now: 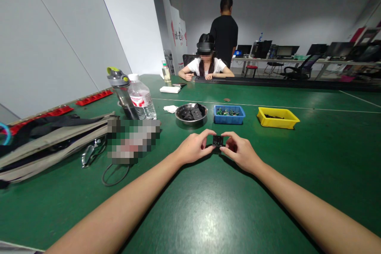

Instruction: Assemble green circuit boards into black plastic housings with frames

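Note:
A small black rectangular plastic piece (pixel 218 141) is held upright just above the green table (pixel 205 206). My left hand (pixel 195 147) pinches its left edge between thumb and fingers. On the opposite edge, my right hand (pixel 240 151) grips it the same way. Beyond my hands stands a round metal bowl (pixel 191 121) with several black plastic parts in it. To its right is a blue bin (pixel 229 119) holding small green parts with thin metal leads. A yellow bin (pixel 278 121) farther right contains thin dark pieces.
At left stand a clear water bottle (pixel 141 101) and a dark drinking bottle (pixel 124 97), near a beige bag (pixel 56 139) and a blurred-out object (pixel 135 143). White tissue (pixel 170 109) lies beside the bowl. One person (pixel 206 63) sits across the table; another (pixel 226 31) stands behind.

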A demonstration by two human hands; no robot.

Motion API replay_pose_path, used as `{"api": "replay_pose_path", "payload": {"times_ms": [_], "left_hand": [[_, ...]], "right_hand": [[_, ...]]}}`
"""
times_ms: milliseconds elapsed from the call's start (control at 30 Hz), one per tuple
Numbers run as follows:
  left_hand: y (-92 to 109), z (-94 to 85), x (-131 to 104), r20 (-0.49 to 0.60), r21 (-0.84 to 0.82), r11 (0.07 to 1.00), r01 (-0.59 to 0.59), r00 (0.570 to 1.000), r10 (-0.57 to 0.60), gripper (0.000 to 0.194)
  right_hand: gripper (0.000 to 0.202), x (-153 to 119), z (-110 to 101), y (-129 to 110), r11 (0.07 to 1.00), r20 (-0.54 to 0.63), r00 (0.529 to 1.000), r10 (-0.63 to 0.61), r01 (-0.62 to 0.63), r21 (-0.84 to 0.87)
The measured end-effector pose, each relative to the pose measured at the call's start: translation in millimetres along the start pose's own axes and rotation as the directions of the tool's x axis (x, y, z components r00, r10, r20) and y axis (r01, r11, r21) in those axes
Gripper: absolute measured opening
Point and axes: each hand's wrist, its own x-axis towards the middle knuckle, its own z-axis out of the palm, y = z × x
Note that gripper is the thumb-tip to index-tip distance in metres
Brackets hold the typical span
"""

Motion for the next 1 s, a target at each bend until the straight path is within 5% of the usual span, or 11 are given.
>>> {"api": "replay_pose_path", "payload": {"times_ms": [1000], "left_hand": [[4.3,-2.7,-0.1,0.013,0.032,0.999,-0.006,1.0,0.005,0.036]], "right_hand": [[0.035,-0.7,-0.7,0.6,1.0,0.014,1.0,-0.005,0.006,-0.024]]}}
